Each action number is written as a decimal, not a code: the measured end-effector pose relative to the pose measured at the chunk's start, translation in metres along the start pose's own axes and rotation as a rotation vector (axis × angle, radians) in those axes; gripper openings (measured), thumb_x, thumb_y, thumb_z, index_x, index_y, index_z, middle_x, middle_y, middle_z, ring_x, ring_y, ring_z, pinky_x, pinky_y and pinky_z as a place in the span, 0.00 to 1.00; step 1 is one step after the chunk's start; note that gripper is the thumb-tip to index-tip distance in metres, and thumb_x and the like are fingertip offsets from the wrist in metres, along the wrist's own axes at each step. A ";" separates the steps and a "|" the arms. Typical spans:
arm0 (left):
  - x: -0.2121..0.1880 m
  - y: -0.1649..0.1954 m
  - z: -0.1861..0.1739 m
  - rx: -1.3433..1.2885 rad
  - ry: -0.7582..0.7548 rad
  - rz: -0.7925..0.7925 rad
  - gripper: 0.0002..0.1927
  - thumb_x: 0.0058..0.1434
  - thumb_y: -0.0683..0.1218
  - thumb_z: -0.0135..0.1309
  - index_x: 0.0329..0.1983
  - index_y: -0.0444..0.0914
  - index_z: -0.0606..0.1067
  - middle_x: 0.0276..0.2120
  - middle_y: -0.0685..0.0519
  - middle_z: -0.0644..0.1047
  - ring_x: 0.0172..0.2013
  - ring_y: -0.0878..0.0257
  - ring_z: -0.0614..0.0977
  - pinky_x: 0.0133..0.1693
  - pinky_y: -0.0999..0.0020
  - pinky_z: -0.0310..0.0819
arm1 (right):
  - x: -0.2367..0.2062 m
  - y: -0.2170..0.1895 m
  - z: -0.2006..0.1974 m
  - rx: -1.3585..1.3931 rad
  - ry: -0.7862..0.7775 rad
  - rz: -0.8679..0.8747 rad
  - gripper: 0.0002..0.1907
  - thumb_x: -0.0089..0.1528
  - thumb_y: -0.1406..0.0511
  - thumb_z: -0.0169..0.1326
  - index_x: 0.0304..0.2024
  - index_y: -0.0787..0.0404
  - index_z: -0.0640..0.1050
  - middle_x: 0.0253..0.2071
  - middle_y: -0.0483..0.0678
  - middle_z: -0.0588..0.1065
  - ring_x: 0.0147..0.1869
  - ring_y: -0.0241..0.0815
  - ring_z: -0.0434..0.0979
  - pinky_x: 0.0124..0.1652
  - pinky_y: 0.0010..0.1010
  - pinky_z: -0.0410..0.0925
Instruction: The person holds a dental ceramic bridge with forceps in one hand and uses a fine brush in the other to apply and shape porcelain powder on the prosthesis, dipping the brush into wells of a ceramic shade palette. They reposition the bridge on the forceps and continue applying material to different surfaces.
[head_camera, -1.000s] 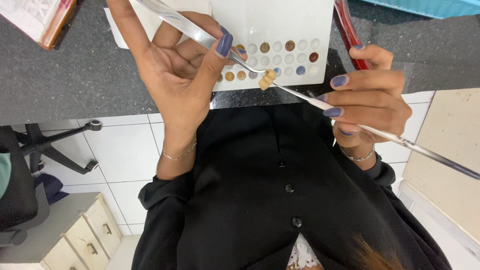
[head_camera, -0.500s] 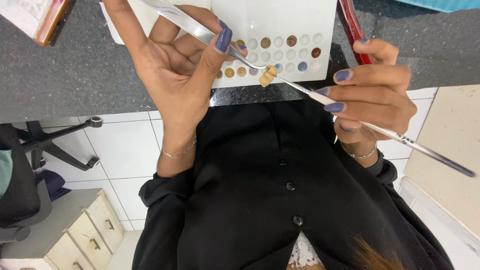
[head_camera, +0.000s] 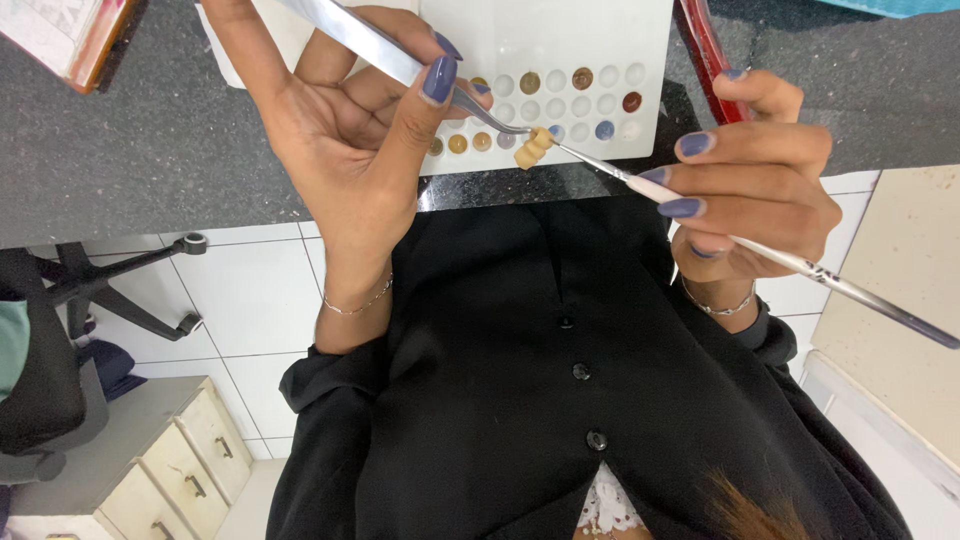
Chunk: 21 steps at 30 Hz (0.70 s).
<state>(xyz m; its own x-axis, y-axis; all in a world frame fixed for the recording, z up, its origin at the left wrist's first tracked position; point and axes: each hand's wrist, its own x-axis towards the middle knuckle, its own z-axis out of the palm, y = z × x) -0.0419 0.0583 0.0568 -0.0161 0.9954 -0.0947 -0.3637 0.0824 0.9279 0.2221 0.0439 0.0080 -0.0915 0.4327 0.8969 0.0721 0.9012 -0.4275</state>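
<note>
Left hand (head_camera: 350, 150) is clenched on tweezers (head_camera: 400, 62), which grip a small tooth-coloured piece (head_camera: 533, 148) in the air just in front of the white palette (head_camera: 600, 30) on the desk (head_camera: 150, 170). Right-hand fingers (head_camera: 690, 175) pinch a thin brush (head_camera: 800, 262), its tip touching the piece.

- Keep the tweezers still.
- Use light, short strokes.

Since the earlier frames, the piece has risen slightly. The brush remains on it.

A dental lab: a white well palette (head_camera: 560, 60) of mixed shades lies on the dark speckled surface (head_camera: 150, 170), with a drawer cabinet (head_camera: 170, 470) nearby.
</note>
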 end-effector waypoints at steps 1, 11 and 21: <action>0.000 0.000 0.000 -0.001 -0.002 0.003 0.57 0.66 0.29 0.56 0.69 0.44 0.20 0.44 0.40 0.80 0.39 0.59 0.89 0.43 0.67 0.94 | 0.000 0.000 0.000 0.003 -0.003 0.002 0.19 0.69 0.56 0.54 0.28 0.61 0.76 0.24 0.50 0.77 0.42 0.45 0.75 0.57 0.53 0.68; 0.001 0.000 0.000 -0.002 -0.015 0.002 0.56 0.67 0.30 0.54 0.69 0.43 0.20 0.44 0.40 0.80 0.37 0.57 0.90 0.41 0.66 0.94 | 0.000 -0.004 0.000 -0.043 -0.021 0.042 0.19 0.69 0.56 0.53 0.28 0.61 0.76 0.23 0.50 0.76 0.43 0.45 0.75 0.57 0.53 0.67; 0.003 -0.002 -0.003 0.032 -0.018 0.016 0.56 0.67 0.30 0.55 0.69 0.42 0.20 0.45 0.41 0.81 0.37 0.59 0.90 0.41 0.68 0.93 | -0.003 -0.003 0.000 -0.007 0.026 0.049 0.18 0.68 0.56 0.55 0.29 0.61 0.75 0.24 0.50 0.77 0.43 0.45 0.77 0.58 0.53 0.67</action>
<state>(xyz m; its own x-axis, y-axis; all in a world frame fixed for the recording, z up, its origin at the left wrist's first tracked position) -0.0436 0.0613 0.0538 -0.0049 0.9973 -0.0738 -0.3334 0.0679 0.9403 0.2221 0.0400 0.0067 -0.0614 0.4754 0.8776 0.0827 0.8787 -0.4702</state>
